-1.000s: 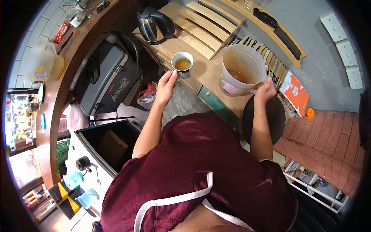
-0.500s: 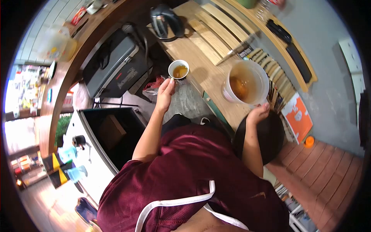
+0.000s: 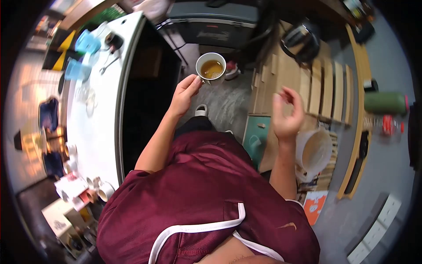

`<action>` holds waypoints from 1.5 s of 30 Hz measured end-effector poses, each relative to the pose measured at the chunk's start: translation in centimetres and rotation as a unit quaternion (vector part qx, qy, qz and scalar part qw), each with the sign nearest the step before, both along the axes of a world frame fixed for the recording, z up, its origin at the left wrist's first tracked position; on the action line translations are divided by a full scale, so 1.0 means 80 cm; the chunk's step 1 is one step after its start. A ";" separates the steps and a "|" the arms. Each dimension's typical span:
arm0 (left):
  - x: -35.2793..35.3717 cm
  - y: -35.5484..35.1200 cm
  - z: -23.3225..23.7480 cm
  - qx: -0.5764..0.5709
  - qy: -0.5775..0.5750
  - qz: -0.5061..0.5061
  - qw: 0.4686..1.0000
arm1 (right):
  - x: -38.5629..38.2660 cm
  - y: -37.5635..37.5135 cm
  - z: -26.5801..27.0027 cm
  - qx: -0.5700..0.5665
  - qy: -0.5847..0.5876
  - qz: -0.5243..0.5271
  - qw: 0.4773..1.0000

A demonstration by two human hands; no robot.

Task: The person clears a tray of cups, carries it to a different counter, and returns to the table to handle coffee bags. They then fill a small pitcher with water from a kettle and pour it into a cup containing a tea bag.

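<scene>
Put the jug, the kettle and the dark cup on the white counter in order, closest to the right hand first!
1. Jug: right side, closest to the right hand.
2. Kettle: right side too, farther forward.
3. Dark cup: far left, on the white counter.

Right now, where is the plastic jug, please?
In the head view, the plastic jug is on the right, between the slatted wooden rack and the orange notebook, near the right hand.

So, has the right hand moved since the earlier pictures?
Yes: the right hand has come off the pitcher and shifted toward the slatted wooden rack.
</scene>
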State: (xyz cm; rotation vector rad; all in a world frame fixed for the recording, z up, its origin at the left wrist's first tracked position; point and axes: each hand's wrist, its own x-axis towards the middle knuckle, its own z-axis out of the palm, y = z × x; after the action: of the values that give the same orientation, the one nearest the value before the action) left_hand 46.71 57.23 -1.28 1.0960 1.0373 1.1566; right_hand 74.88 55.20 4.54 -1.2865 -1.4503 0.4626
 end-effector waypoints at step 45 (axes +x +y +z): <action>-0.431 -0.250 -0.030 -0.095 0.338 0.559 0.751 | -0.715 0.073 -0.087 -0.089 -0.086 0.746 0.655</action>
State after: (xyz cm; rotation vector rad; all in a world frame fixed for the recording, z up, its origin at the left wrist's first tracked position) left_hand 12.21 37.27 -3.65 0.6576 2.5489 1.5058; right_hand 17.70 61.02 -2.41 0.1045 -2.4504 1.5885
